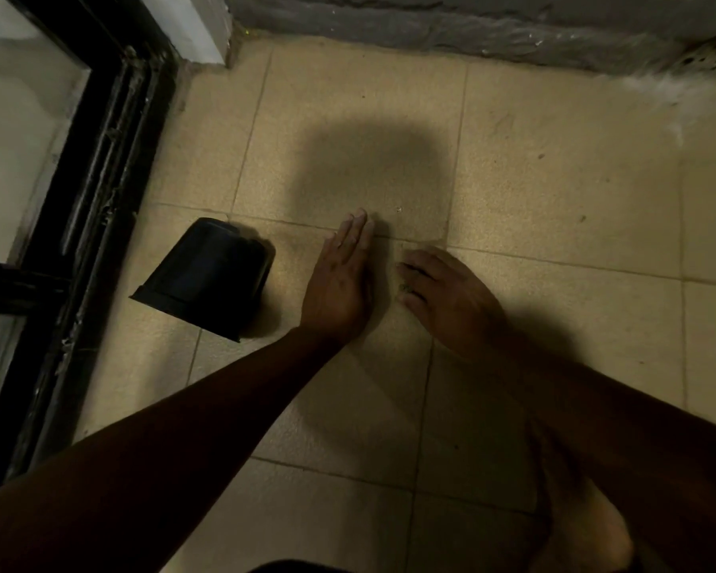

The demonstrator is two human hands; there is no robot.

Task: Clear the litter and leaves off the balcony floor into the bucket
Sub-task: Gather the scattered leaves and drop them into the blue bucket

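The black bucket (204, 278) lies tipped on the floor (554, 192), left of centre. Beside it the left hand (340, 275) rests flat, fingers straight. The right hand (443, 291), centre frame, pinches a small green scrap (404, 288).

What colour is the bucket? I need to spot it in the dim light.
Black, lying on its side on the floor tiles, seen in the head view: bucket.

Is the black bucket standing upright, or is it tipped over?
Tipped over. The black bucket lies on its side on the tiled floor, rim toward the lower left.
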